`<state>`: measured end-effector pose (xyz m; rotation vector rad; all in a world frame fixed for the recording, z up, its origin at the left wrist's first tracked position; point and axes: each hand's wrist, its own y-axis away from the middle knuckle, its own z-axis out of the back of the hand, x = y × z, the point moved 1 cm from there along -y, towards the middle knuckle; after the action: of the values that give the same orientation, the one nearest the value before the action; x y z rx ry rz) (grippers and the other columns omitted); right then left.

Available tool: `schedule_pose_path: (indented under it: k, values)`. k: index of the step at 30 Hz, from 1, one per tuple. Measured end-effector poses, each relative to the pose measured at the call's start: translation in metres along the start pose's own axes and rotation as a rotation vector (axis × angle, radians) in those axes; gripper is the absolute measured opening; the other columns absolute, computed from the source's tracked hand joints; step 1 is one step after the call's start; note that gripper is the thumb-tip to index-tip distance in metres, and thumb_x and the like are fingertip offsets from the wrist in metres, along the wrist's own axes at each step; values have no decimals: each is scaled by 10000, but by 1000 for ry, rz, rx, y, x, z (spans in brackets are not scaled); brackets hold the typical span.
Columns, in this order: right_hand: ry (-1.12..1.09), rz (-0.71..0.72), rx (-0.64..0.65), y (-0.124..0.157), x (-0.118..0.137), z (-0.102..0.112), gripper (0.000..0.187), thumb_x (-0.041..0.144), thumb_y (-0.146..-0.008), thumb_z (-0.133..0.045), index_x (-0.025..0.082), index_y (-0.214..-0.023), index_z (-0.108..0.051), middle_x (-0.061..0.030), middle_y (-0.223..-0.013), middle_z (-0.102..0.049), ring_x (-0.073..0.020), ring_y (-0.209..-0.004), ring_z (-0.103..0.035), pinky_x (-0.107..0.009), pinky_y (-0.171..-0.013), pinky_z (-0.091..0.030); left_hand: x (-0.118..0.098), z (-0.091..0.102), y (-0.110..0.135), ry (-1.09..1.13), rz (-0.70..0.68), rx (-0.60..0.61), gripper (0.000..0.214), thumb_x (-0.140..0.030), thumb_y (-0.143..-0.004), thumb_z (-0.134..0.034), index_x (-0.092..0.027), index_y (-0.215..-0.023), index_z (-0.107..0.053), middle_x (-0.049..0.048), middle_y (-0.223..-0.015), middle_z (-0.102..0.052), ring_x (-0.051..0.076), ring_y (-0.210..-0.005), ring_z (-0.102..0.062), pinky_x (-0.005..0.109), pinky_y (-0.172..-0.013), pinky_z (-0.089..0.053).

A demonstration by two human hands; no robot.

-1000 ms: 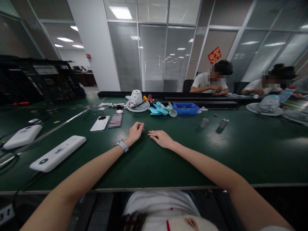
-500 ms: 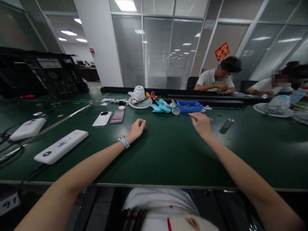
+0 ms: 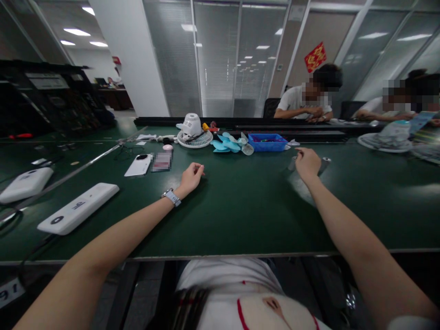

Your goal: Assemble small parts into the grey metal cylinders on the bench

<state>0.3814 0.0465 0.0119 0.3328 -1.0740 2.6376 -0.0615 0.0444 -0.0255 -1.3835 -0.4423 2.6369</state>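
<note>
My left hand (image 3: 191, 178), with a watch on its wrist, rests on the green table with its fingers curled together; anything inside them is hidden. Farther right, my right hand (image 3: 308, 166) hovers over the table, fingers bent with a small gap at the thumb. Just left of its fingertips is a small grey cylinder (image 3: 292, 163). A second metallic cylinder (image 3: 326, 161) lies partly behind this hand. Beyond my hands sit light-blue fan blades (image 3: 226, 143), a blue tray (image 3: 267, 143) with small parts, and a white fan body on its round grille (image 3: 195, 139).
A white phone (image 3: 138, 165) and a blurred flat item (image 3: 162, 161) lie left of my left hand. A white power strip (image 3: 79, 208) is nearer the left edge. White fan parts (image 3: 383, 143) stand far right. Two people (image 3: 299, 103) sit across the table.
My right hand has moved right, in between the two small cylinders, and its fingers are more bent. My left hand stays nearly in place. The view has shifted slightly.
</note>
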Motion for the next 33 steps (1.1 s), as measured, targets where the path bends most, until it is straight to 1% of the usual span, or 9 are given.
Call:
schedule_pose_path:
  k: [5,9,16,20,25,29,33]
  values:
    - [9,-2,31,-1,-4,-2,402,151,-876,-418,137,-1139,-721,-166,-1120,-680,-272,-955,-616,-372,-848,-446,4,-2,-3,2,-6,-11,285,-451,-916,-491,-202,-1013,-590,50,-841,-740,213,-825,-689,315,-780,-475]
    - [21,-16,48,0,-5,-1,370,161,-876,-458,152,-1135,-722,-153,-1099,-701,-280,-966,-625,-374,-838,-452,4,-3,-2,-6,-4,-13,282,-448,-918,-486,-202,-1007,-591,49,-829,-740,213,-813,-688,313,-766,-474]
    - [147,28,107,-1,-2,-2,370,223,-934,-445,154,-1221,-668,-184,-1087,-692,-302,-947,-636,-392,-800,-441,4,-3,-2,3,-6,-7,272,-446,-911,-497,-206,-1002,-587,47,-833,-736,214,-813,-688,315,-767,-475]
    - [172,99,118,5,-2,-3,394,270,-911,-490,127,-1254,-620,-192,-1140,-662,-305,-974,-612,-391,-804,-441,3,-2,-1,0,-8,-14,269,-449,-908,-498,-211,-997,-586,43,-827,-736,216,-818,-685,321,-779,-476]
    - [200,178,114,10,-4,-8,369,210,-883,-481,105,-1206,-626,-189,-1168,-624,-296,-1014,-580,-380,-832,-441,-1,-1,1,-8,5,-9,248,-435,-907,-502,-217,-990,-586,37,-820,-735,215,-814,-684,319,-769,-473]
    - [243,179,124,10,-2,-10,370,179,-884,-466,86,-1217,-599,-186,-1164,-609,-274,-970,-585,-367,-830,-436,-1,-1,1,-4,-2,-7,251,-434,-906,-510,-214,-999,-588,39,-825,-737,216,-815,-687,323,-777,-475]
    - [338,159,163,10,8,-10,358,132,-893,-451,74,-1220,-583,-198,-1150,-597,-270,-970,-595,-350,-810,-434,1,-1,0,5,-1,-4,252,-433,-906,-513,-212,-1005,-586,43,-827,-736,219,-825,-689,325,-780,-474]
